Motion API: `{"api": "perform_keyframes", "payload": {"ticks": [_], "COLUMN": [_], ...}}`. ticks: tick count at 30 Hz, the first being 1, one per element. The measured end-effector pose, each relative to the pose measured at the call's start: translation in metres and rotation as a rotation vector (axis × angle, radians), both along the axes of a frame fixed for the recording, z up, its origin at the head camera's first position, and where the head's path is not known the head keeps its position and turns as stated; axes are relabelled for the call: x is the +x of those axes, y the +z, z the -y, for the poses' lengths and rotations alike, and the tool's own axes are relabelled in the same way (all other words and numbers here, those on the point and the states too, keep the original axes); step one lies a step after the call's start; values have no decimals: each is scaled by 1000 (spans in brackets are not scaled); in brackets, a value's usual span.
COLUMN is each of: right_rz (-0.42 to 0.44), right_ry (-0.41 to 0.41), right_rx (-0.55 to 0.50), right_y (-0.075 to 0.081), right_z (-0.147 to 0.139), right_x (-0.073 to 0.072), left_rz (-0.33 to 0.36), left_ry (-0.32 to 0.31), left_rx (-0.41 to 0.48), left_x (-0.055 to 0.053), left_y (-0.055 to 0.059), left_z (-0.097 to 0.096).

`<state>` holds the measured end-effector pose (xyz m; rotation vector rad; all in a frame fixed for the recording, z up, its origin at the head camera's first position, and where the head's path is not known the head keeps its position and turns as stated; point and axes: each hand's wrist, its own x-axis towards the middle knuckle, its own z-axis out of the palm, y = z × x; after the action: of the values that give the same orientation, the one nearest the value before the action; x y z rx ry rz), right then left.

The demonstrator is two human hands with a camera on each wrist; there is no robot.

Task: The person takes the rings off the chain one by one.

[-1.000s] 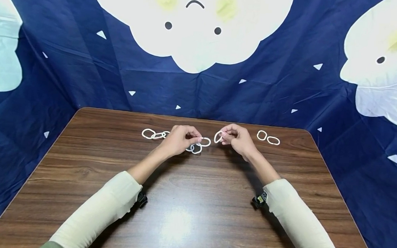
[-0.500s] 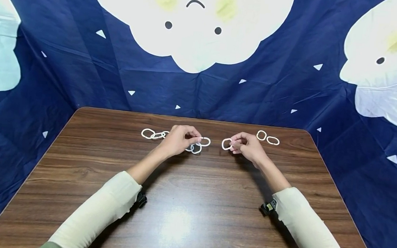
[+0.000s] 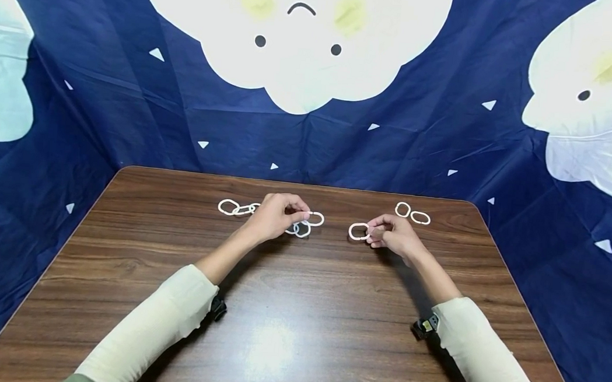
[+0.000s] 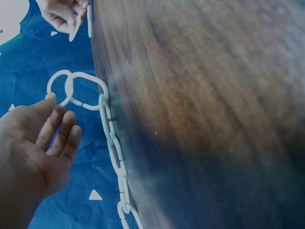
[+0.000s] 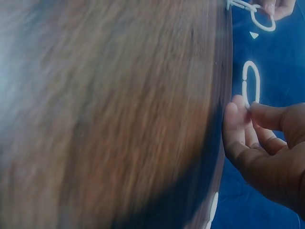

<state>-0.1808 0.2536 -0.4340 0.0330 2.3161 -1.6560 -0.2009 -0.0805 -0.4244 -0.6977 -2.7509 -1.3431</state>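
My left hand (image 3: 278,215) pinches the end link of a white plastic chain (image 3: 228,207) between thumb and fingertip. In the left wrist view that end link (image 4: 51,82) hangs through a second link (image 4: 88,76), and more joined links run down along the table edge. Part of the chain is hidden behind the left hand in the head view. To the right, my right hand (image 3: 395,236) pinches a single oval link (image 3: 358,231) by one end. A small gap shows in the side of this link (image 5: 258,86) in the right wrist view. The two hands are apart.
Two loose white links (image 3: 420,218) lie on the wooden table (image 3: 299,296) near its back right, beyond the right hand. A dark blue curtain (image 3: 184,125) with clouds stands behind the table's back edge.
My right hand has moved right and toward me with its single link, away from the chain. The link has turned to show its full oval. The left hand has stayed in place.
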Motion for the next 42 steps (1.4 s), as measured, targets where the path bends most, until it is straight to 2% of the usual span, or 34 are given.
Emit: {"api": "perform_keyframes", "payload": {"ticks": [9, 21, 32, 42], "right_rz": [22, 46, 54, 84], "right_ry": [-17, -54, -111, -160], "right_rx": [10, 23, 35, 34], "right_y": [2, 7, 8, 8], "right_z": [-20, -42, -68, -96], "right_x": [7, 14, 13, 8], "left_rz": [12, -14, -22, -19], "left_ry": [-3, -17, -21, -16], "left_rx": [12, 37, 46, 51], "left_x": [2, 2, 2, 3], "left_y": [-2, -3, -7, -5], "left_z": [2, 6, 5, 4]}}
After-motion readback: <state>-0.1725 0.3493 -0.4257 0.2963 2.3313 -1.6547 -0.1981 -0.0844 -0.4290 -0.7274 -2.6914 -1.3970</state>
